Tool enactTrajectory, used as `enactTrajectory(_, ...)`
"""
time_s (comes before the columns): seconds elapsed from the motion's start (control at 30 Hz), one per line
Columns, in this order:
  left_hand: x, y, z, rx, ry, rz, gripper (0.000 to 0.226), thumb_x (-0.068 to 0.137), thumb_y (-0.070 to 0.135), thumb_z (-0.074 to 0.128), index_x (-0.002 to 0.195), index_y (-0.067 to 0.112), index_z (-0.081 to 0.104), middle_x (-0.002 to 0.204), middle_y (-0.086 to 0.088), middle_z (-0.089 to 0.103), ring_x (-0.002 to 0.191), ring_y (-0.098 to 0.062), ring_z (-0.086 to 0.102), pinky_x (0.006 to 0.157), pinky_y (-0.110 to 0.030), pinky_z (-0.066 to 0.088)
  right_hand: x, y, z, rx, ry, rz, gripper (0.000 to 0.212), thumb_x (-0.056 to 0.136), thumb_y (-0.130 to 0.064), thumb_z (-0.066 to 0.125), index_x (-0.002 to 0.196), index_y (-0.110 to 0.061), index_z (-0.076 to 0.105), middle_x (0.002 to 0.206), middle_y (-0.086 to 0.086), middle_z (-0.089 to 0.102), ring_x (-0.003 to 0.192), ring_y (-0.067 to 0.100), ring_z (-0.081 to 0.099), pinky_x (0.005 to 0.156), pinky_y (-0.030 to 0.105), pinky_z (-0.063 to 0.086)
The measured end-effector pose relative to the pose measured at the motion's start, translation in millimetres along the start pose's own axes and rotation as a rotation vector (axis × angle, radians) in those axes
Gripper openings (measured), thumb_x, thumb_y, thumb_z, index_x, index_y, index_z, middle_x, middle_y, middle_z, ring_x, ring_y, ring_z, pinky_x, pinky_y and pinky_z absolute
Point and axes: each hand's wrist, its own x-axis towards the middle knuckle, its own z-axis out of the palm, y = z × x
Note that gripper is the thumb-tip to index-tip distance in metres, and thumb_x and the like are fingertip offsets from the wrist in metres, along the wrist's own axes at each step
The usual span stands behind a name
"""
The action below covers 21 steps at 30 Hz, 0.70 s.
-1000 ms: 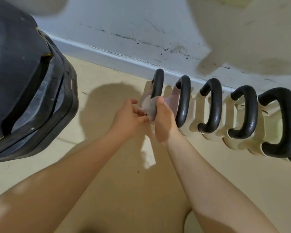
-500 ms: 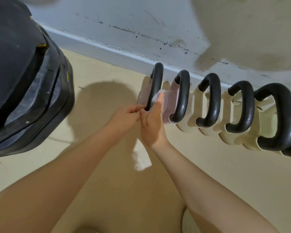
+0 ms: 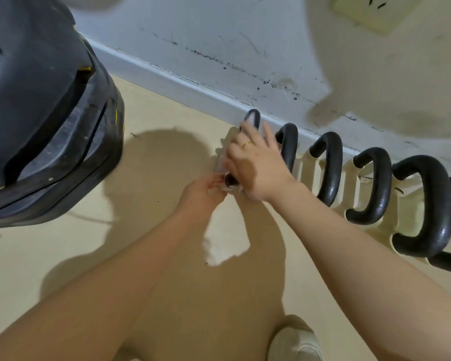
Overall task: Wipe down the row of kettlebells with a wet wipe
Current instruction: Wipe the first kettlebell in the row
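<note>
A row of several cream kettlebells with black handles [image 3: 331, 168] stands along the wall's skirting. My right hand [image 3: 255, 162] lies over the leftmost kettlebell [image 3: 253, 117], fingers spread across its handle, and the wet wipe shows only as a pale blur beneath the fingers. My left hand [image 3: 203, 190] pinches at the near end of that same handle [image 3: 229, 180], where a bit of white wipe shows. Most of the leftmost kettlebell's body is hidden by my hands.
A large black padded piece of equipment [image 3: 44, 113] fills the left side, close to the hands. A scuffed white wall [image 3: 245, 48] with a socket [image 3: 370, 11] runs behind the row. My shoe [image 3: 294, 340] shows at the bottom on the beige floor [image 3: 63, 256].
My right hand has moved from the near end of the first handle up and over its top. My left hand stays at the near end. The view has shifted slightly.
</note>
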Motion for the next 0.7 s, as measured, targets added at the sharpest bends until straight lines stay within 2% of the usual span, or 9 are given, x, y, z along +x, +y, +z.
enactTrajectory(0.07,0,3,-2,0.006,-0.003,0.000,0.030,0.084,-0.007,0.049,0.108,0.006,0.063,0.090,-0.001,0.064,0.073,0.002,0.055,0.060,0.002,0.038,-6,-9,6,-0.114,-0.045,-0.214,0.020,0.085,-0.017,0.048,0.082,-0.008,0.065,0.085,0.009,0.064,0.104,0.034,0.058,0.112,0.051,0.029)
enactTrajectory(0.13,-1,8,-2,-0.068,-0.013,-0.035,0.035,0.086,-0.011,0.043,0.115,0.001,0.060,0.088,0.004,0.062,0.064,0.010,0.055,0.058,0.003,0.038,-9,-1,2,-0.143,-0.055,-0.240,0.035,0.082,-0.018,0.031,0.080,-0.011,0.065,0.076,0.004,0.063,0.090,0.029,0.061,0.111,0.048,0.033)
enactTrajectory(0.2,-2,11,-1,-0.176,-0.027,-0.068,0.040,0.087,-0.014,0.038,0.122,-0.001,0.055,0.090,0.006,0.065,0.059,0.014,0.057,0.059,0.003,0.039,1,2,-9,-0.205,0.004,-0.181,0.049,0.080,-0.020,0.017,0.085,-0.007,0.065,0.080,0.007,0.065,0.104,0.031,0.059,0.116,0.047,0.016)
enactTrajectory(0.27,-4,11,0,-0.264,-0.044,-0.103,0.046,0.085,-0.021,0.032,0.124,-0.005,0.050,0.100,-0.002,0.060,0.070,0.009,0.060,0.059,0.002,0.040,6,-9,-10,-0.280,-0.001,-0.091,0.049,0.080,-0.020,0.020,0.089,-0.010,0.068,0.083,0.006,0.068,0.106,0.031,0.059,0.116,0.046,0.022)
enactTrajectory(0.3,-4,9,0,-0.271,-0.048,-0.122,0.046,0.084,-0.023,0.030,0.119,-0.005,0.054,0.096,-0.003,0.061,0.077,0.002,0.059,0.057,0.001,0.041,4,-18,-2,-0.362,-0.032,-0.117,0.048,0.078,-0.019,0.023,0.092,-0.013,0.069,0.085,0.004,0.069,0.101,0.030,0.061,0.114,0.046,0.028)
enactTrajectory(0.4,-7,3,-3,-0.243,-0.068,-0.171,0.046,0.082,-0.018,0.029,0.090,0.015,0.060,0.065,0.009,0.055,0.064,0.000,0.051,0.049,-0.002,0.036,-18,-31,32,-0.493,-0.119,-0.322,0.053,0.079,-0.022,0.025,0.110,-0.019,0.068,0.103,-0.003,0.070,0.103,0.021,0.062,0.112,0.040,0.027)
enactTrajectory(0.53,-8,1,-3,-0.431,-0.053,-0.241,0.048,0.084,-0.009,0.027,0.106,0.025,0.053,0.093,0.009,0.061,0.091,-0.005,0.056,0.081,-0.024,0.039,-11,-5,20,-0.545,-0.062,-0.449,0.052,0.077,-0.021,0.029,0.107,-0.020,0.071,0.106,-0.003,0.071,0.109,0.021,0.063,0.105,0.034,0.035)
enactTrajectory(0.63,-7,0,-8,-0.587,0.047,-0.298,0.043,0.090,0.002,0.031,0.128,0.019,0.043,0.106,0.000,0.063,0.107,-0.017,0.056,0.091,-0.032,0.037,-14,2,23,-0.534,0.040,-0.406,0.044,0.084,-0.018,0.033,0.111,-0.011,0.067,0.118,0.008,0.066,0.121,0.032,0.055,0.105,0.040,0.029)
enactTrajectory(0.7,-7,-1,-12,-0.584,0.092,-0.329,0.039,0.092,0.007,0.030,0.128,0.015,0.045,0.112,-0.004,0.062,0.108,-0.019,0.055,0.094,-0.033,0.038,-21,-2,29,-0.534,0.055,-0.477,0.032,0.083,-0.016,0.043,0.101,-0.013,0.070,0.107,0.007,0.069,0.111,0.031,0.059,0.105,0.040,0.027)
